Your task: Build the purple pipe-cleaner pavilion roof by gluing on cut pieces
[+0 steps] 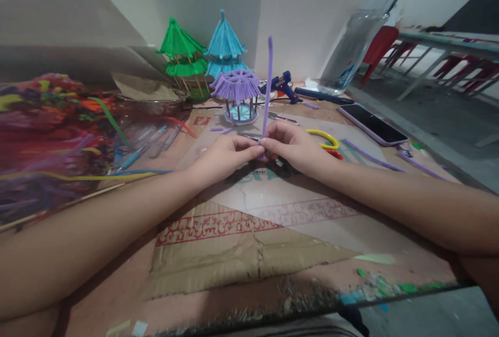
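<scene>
A purple pipe cleaner (268, 82) stands nearly upright between my hands, its lower end pinched at the fingertips. My left hand (230, 156) closes thumb and forefinger on that lower end. From the other side, my right hand (295, 145) pinches the same spot, other fingers curled. Just behind them is a small purple pavilion model (237, 87) with a fringed roof and pale blue base. Scissors (325, 139) with yellow and orange handles lie partly hidden behind my right hand. Short purple cut pieces (226, 131) rest near the model.
Green (179, 40) and blue (223, 38) pagoda models stand at the back. A blue glue gun (286, 86), a phone (372, 124) and a large clear bottle (346, 48) are to the right. Colourful pipe cleaners (42, 118) heap at left. Cardboard (218, 254) lies under a translucent sheet.
</scene>
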